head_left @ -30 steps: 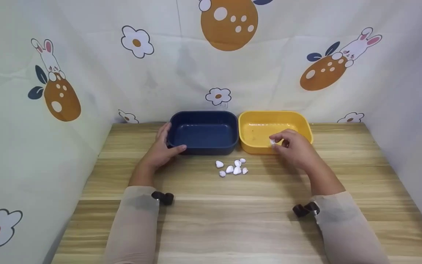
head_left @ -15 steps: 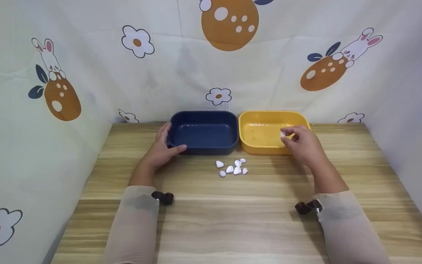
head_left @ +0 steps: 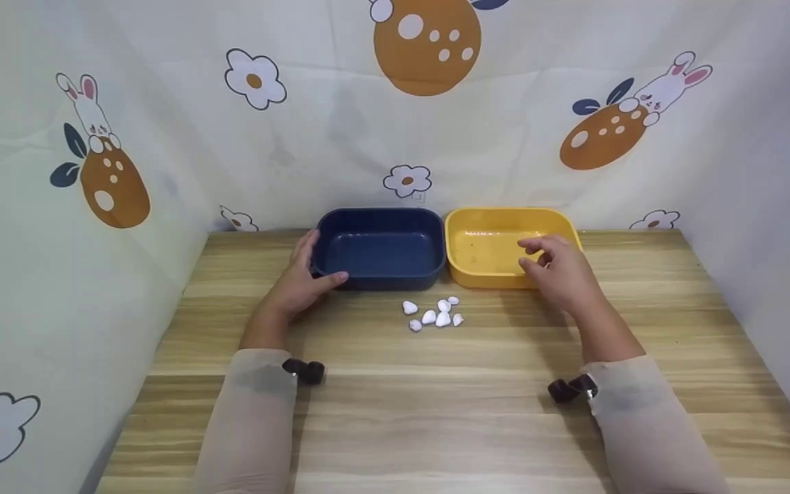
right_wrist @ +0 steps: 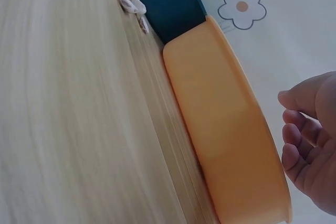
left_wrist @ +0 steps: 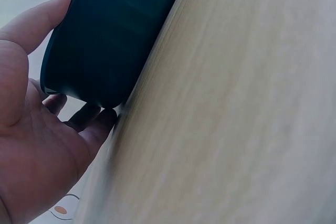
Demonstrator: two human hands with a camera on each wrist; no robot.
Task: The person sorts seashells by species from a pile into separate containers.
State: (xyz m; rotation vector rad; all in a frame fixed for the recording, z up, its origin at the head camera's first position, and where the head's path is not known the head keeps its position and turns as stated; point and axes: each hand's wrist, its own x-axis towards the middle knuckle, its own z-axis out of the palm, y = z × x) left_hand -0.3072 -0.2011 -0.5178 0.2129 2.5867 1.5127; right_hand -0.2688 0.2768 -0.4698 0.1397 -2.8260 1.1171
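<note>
While gripping the left end of a dark blue rectangular plastic tub (head_left: 388, 282) with the left hand (head_left: 293, 283), presses the thumb to the front wall at the rim and sets the fingers, spread wide from that thumb, along the end wall. Holds the right hand (head_left: 561, 272) above the front right part of a yellow rectangular plastic tub (head_left: 484, 280), with thumb and index finger parted by a narrow gap and the other fingers loosely curled. Cannot tell whether that hand touches the rim. Has both tubs side by side, touching, on a pale wood-grain tabletop (head_left: 395, 412), near a cream printed cloth backdrop (head_left: 326, 151). Has a loose cluster of small white shell-like pieces (head_left: 429, 317) on the wood just in front of the tubs, between the hands, some touching, others apart. Wears beige sleeves (head_left: 249, 425), with small dark fittings (head_left: 310, 372) at the cuffs.
</note>
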